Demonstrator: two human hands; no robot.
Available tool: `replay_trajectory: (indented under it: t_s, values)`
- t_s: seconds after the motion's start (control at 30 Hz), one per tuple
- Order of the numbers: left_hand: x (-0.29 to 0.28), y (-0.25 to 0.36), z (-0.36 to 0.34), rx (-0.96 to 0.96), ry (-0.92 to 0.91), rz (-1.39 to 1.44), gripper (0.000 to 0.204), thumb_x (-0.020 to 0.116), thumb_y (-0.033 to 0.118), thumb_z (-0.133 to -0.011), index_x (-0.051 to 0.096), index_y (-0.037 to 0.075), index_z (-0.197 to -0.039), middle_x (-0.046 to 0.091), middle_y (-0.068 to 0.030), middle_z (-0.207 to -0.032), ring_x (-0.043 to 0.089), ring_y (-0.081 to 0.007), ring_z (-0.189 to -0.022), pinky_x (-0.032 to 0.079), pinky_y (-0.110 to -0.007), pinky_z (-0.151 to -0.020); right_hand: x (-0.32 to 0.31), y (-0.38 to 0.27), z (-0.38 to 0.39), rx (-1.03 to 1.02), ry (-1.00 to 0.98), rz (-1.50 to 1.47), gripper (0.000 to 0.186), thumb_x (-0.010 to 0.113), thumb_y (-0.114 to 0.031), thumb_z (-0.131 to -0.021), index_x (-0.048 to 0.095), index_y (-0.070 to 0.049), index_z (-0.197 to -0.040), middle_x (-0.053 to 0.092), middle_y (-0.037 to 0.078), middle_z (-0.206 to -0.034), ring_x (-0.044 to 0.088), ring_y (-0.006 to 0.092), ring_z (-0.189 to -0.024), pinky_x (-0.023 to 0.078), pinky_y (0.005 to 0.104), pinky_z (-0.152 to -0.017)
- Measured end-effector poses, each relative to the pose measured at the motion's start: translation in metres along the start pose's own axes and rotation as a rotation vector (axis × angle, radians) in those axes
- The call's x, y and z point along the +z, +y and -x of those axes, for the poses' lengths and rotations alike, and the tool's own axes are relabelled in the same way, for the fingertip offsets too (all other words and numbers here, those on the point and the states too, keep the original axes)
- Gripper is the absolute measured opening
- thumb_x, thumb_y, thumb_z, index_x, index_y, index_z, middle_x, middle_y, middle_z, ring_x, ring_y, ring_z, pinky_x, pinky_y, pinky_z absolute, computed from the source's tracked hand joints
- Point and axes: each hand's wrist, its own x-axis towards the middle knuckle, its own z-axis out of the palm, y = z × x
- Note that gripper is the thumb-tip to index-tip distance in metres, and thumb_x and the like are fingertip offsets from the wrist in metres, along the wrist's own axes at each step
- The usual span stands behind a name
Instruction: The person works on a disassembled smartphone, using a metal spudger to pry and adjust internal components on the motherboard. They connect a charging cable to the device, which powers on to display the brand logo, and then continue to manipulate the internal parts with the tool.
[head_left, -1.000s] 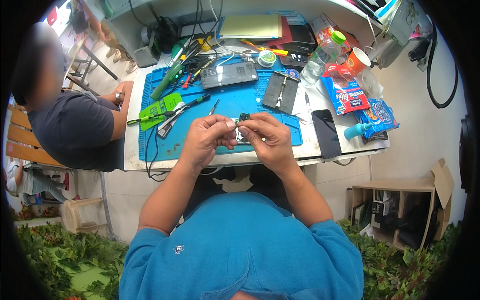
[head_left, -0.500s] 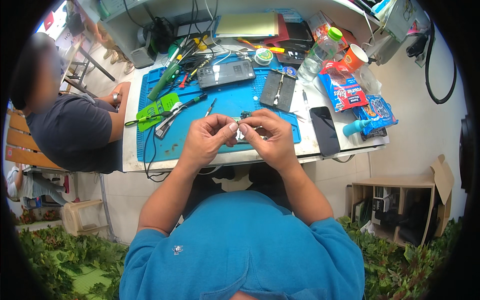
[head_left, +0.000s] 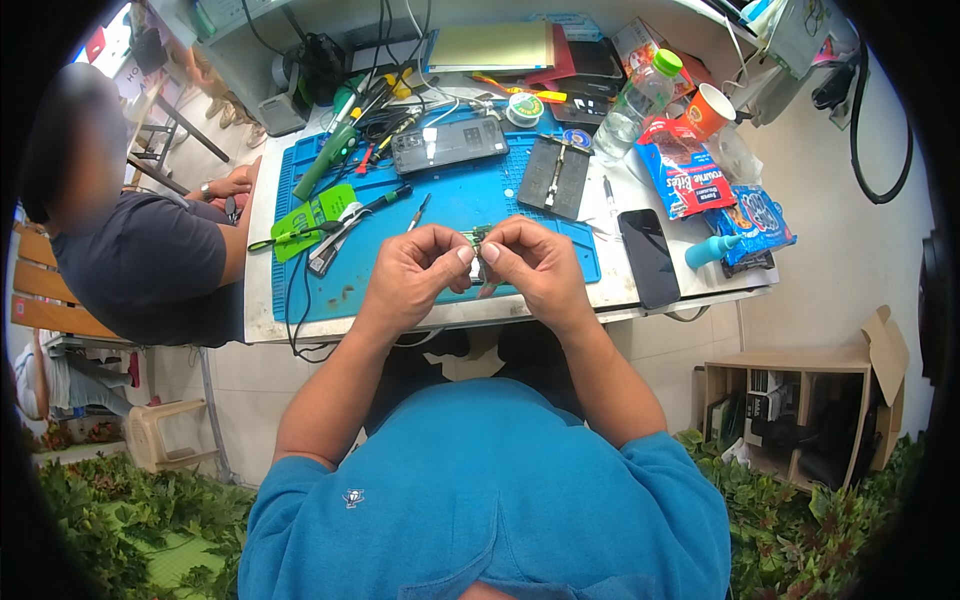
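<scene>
My left hand [head_left: 415,272] and my right hand [head_left: 535,262] meet over the near edge of a blue work mat [head_left: 440,205]. Between their fingertips both pinch a small green circuit board [head_left: 478,240], mostly hidden by my fingers. Just beyond the hands lie a thin probe tool [head_left: 417,211] and a dark phone [head_left: 448,146] face up. A black phone holder jig [head_left: 555,176] rests on the mat's right part.
A second black phone [head_left: 648,258] lies right of the mat. Snack packets [head_left: 682,165], a plastic bottle [head_left: 637,100] and an orange cup [head_left: 708,108] crowd the far right. Green tools [head_left: 315,215] and cables fill the left. Another person [head_left: 130,240] sits at the table's left end.
Both hands have stayed together on the small board, shifting only slightly; the view has tilted a little.
</scene>
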Motion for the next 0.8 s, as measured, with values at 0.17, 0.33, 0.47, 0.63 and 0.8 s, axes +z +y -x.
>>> replay_trajectory:
  t_s: [0.17, 0.33, 0.47, 0.63, 0.8]
  values:
    - [-0.003, -0.004, -0.002, 0.004, 0.005, 0.039, 0.019, 0.074, 0.016, -0.103, 0.071, -0.003, -0.103, 0.072, -0.0050, -0.086, 0.068, -0.0098, -0.075, 0.056, -0.026, -0.068, -0.001, 0.005, -0.001, -0.042, -0.030, -0.065, 0.015, 0.071, -0.003, -0.100, 0.070, 0.008, -0.110, 0.065, 0.009, -0.107, 0.069, 0.0145, -0.087, 0.067, 0.0314, -0.070]
    - [-0.002, -0.003, -0.001, 0.003, 0.023, 0.024, 0.015, 0.070, 0.015, -0.103, 0.068, 0.000, -0.099, 0.071, -0.0056, -0.082, 0.067, -0.0111, -0.071, 0.054, -0.026, -0.068, -0.001, 0.008, -0.001, -0.046, 0.012, -0.058, 0.017, 0.072, 0.002, -0.098, 0.070, 0.008, -0.113, 0.068, 0.010, -0.105, 0.071, 0.0150, -0.088, 0.067, 0.0313, -0.071]
    - [-0.004, -0.007, -0.001, 0.006, 0.020, 0.033, 0.015, 0.068, 0.015, -0.103, 0.068, 0.001, -0.099, 0.070, -0.0057, -0.081, 0.066, -0.0111, -0.071, 0.054, -0.027, -0.069, -0.003, 0.013, -0.001, -0.017, 0.028, -0.138, 0.019, 0.074, 0.002, -0.097, 0.070, 0.006, -0.115, 0.072, 0.010, -0.102, 0.072, 0.0153, -0.090, 0.067, 0.0318, -0.072]
    - [-0.004, -0.007, -0.001, 0.005, 0.017, 0.035, 0.014, 0.067, 0.015, -0.104, 0.067, 0.002, -0.100, 0.070, -0.0059, -0.081, 0.066, -0.0113, -0.072, 0.054, -0.027, -0.070, 0.000, 0.013, -0.002, -0.010, 0.072, -0.114, 0.019, 0.074, 0.002, -0.098, 0.069, 0.005, -0.116, 0.073, 0.010, -0.100, 0.073, 0.0160, -0.090, 0.068, 0.0325, -0.074]
    - [-0.006, -0.011, -0.002, 0.024, 0.032, 0.007, 0.014, 0.065, 0.015, -0.105, 0.065, 0.002, -0.103, 0.069, -0.0053, -0.082, 0.066, -0.0105, -0.074, 0.054, -0.027, -0.071, -0.001, 0.018, -0.003, -0.011, 0.048, -0.205, 0.020, 0.074, 0.000, -0.098, 0.068, 0.004, -0.117, 0.073, 0.011, -0.101, 0.073, 0.0173, -0.091, 0.068, 0.0336, -0.074]
